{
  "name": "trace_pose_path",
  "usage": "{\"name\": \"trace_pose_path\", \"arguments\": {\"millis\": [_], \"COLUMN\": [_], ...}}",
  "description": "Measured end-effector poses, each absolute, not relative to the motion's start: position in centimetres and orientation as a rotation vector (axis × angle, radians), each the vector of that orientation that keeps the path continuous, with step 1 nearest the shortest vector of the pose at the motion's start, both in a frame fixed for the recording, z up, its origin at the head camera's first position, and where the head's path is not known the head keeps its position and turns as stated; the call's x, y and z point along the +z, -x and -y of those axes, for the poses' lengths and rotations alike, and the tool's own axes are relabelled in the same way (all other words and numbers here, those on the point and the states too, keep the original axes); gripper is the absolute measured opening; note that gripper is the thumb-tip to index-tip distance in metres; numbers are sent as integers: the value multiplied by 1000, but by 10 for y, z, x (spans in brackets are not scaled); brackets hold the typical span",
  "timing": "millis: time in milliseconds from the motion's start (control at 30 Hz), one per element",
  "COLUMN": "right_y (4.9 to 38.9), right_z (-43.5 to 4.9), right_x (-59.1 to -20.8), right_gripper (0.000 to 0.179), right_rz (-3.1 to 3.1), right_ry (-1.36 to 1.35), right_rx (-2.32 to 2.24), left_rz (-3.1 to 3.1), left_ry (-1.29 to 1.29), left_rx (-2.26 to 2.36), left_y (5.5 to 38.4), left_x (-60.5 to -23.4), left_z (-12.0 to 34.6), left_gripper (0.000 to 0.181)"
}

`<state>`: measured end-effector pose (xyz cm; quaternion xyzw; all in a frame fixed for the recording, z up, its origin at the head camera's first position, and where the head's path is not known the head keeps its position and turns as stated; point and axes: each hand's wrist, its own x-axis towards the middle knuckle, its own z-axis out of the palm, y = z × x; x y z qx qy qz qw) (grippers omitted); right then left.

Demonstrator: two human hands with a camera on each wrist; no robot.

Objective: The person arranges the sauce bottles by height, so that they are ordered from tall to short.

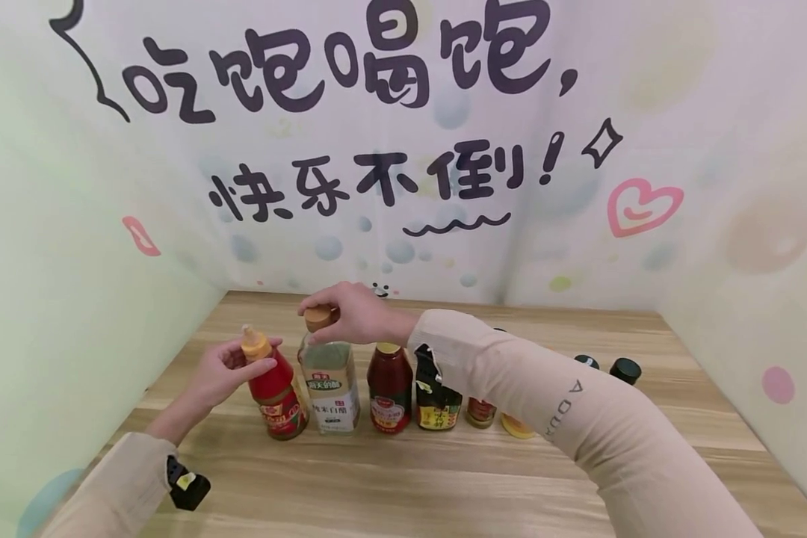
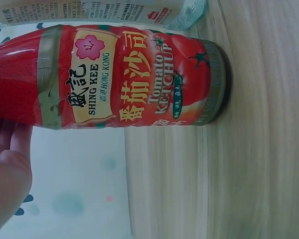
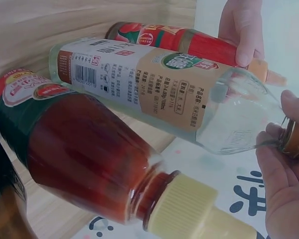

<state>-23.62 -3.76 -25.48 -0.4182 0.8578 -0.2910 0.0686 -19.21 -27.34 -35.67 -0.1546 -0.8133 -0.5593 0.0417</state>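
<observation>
In the head view, my left hand [image 1: 217, 376] grips the upper part of a red ketchup bottle [image 1: 284, 417] with an orange nozzle cap. The left wrist view shows the "Tomato Ketchup" label of that bottle [image 2: 139, 79], its base at the wooden tabletop. Just right of it stands a clear glass bottle of white vinegar [image 1: 332, 392]. My right hand [image 1: 358, 315] pinches its brown cap [image 1: 318, 319] from above. The right wrist view shows fingers and thumb around this cap [image 3: 298, 142], which sits at the vinegar bottle's neck [image 3: 269, 114].
Right of the vinegar, a dark red sauce bottle [image 1: 389, 388] with a yellowish cap stands close by. Further along the row are a dark bottle with a yellow label [image 1: 437, 415], a small jar [image 1: 480, 412] and black-capped bottles [image 1: 625, 370], partly hidden by my right sleeve. Printed cloth walls surround the table.
</observation>
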Motion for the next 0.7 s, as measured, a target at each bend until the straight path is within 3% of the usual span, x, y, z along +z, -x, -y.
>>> {"name": "trace_pose_path", "arguments": {"millis": [700], "right_y": [231], "right_z": [42], "right_x": [-250], "right_gripper": [34], "right_rz": [-2631], "right_ry": [1187], "right_rx": [-869], "left_rz": [2482], "left_ry": [453], "left_rx": [-1757], "left_y": [192], "left_x": [-357], "left_z": [274], "left_gripper": [34]}}
